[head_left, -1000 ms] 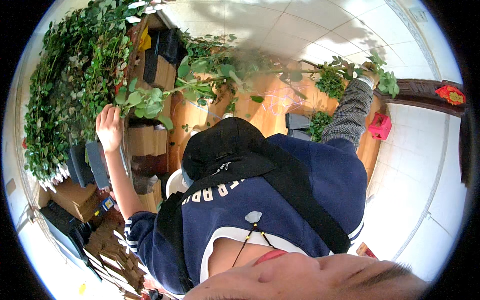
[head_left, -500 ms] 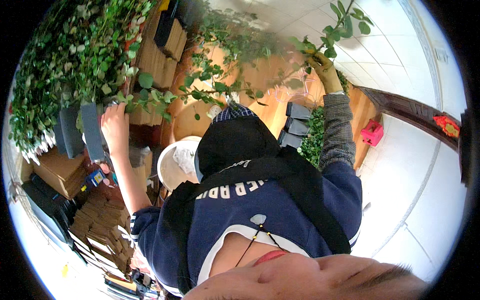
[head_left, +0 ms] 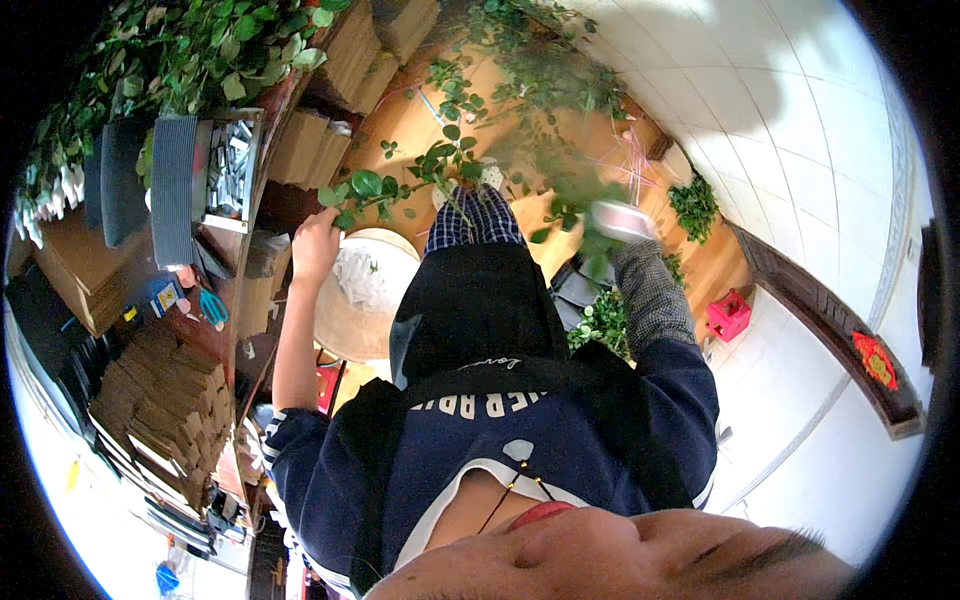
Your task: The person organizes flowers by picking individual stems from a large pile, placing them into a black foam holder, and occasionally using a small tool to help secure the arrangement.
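Note:
My left hand (head_left: 315,248) is closed on the end of a leafy green stem (head_left: 390,186). The stem stretches across in front of my apron toward the right. At the end of a grey checked sleeve (head_left: 652,300), my right hand (head_left: 622,221) is smeared by motion, a pale pinkish shape with blurred leaves beside it. Its fingers cannot be made out, nor whether they grip the foliage. Below the stem, near my left wrist, stands a round pale bin (head_left: 338,328) with white plastic inside.
At left is a bench with a heap of leafy stems (head_left: 235,60), a grey ribbed block (head_left: 173,190), a tray of small metallic pieces (head_left: 232,170) and teal-handled scissors (head_left: 212,308). Stacked cardboard (head_left: 165,420) lies nearer. A pink stool (head_left: 729,316) stands right, by the white tiled wall (head_left: 800,130).
My right hand has come down and nearer from the upper right and is now blurred. My left hand has moved right, away from the bench, with the stem end.

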Tool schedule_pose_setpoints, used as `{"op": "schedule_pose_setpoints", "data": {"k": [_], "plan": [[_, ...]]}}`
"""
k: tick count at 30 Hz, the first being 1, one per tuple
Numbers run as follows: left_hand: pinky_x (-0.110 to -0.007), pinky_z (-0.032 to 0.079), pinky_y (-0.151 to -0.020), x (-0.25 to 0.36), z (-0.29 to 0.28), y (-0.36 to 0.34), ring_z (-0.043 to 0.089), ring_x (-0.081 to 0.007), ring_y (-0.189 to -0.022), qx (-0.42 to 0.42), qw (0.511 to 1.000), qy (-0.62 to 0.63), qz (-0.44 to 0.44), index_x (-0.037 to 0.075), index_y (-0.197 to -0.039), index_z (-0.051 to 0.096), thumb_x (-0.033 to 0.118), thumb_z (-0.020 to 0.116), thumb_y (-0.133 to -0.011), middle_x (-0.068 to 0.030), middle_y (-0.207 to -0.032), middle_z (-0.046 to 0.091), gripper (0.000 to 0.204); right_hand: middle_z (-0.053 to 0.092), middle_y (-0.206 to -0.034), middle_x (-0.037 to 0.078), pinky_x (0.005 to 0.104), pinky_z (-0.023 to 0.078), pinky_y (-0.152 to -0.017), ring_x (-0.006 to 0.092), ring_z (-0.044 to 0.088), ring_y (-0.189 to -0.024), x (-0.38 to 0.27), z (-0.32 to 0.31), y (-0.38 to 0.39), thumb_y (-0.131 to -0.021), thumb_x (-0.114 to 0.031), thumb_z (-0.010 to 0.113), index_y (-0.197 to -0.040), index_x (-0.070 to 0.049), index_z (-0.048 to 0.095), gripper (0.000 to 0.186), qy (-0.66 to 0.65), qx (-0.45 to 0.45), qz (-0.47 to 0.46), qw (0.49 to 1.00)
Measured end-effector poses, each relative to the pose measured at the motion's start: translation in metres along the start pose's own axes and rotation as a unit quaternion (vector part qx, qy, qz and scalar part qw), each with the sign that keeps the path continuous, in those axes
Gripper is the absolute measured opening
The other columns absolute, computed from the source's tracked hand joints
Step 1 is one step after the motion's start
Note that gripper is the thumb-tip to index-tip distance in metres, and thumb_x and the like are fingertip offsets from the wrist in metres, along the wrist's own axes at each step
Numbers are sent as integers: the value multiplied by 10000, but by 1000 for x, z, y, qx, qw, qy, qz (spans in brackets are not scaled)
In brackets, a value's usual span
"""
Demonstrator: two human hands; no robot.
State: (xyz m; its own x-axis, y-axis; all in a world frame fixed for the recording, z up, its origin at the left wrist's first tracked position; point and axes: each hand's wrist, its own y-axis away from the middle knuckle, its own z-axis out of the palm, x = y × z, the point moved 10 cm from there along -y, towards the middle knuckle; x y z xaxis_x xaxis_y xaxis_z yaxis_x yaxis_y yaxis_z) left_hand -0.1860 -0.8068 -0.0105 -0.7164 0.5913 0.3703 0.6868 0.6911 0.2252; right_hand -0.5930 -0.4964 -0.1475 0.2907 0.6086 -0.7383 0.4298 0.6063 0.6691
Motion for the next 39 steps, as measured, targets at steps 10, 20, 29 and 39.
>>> {"op": "schedule_pose_setpoints", "data": {"k": [10, 20, 29, 39], "plan": [[-471, 493, -819, -139, 106, -8, 629, -339, -935, -126, 970, -145, -150, 69, -927, 648, 298, 565, -894, -196, -917, 669, 245, 683, -968, 105, 327, 554, -740, 209, 649, -841, 24, 62, -65, -951, -190, 583, -1201, -70, 607, 279, -267, -54, 115, 955], [-470, 496, -851, -216, 154, -34, 622, -297, -1020, -119, 945, -234, -197, 127, -989, 666, 389, 536, -912, -100, -997, 687, 303, 673, -876, 95, 345, 515, -614, 194, 629, -726, 178, 2, -157, -893, -141, 526, -1180, -42, 612, 315, 346, -58, 128, 928], [-451, 515, -825, -219, 179, -65, 666, -302, -970, -190, 914, -312, -178, 138, -914, 719, 413, 551, -910, -133, -975, 700, 322, 625, -893, 64, 341, 505, -709, 217, 587, -746, 267, 69, -120, -979, -306, 457, -1219, -65, 501, 343, 138, -195, 203, 950], [-438, 517, -807, -193, 249, -83, 675, -314, -982, -292, 896, -300, -146, 118, -938, 733, 281, 578, -879, -124, -1025, 706, 233, 688, -956, 222, 449, 488, -763, 361, 670, -901, 294, 104, -140, -877, -484, 523, -1029, -11, 684, 522, 360, -70, 184, 912]]}}
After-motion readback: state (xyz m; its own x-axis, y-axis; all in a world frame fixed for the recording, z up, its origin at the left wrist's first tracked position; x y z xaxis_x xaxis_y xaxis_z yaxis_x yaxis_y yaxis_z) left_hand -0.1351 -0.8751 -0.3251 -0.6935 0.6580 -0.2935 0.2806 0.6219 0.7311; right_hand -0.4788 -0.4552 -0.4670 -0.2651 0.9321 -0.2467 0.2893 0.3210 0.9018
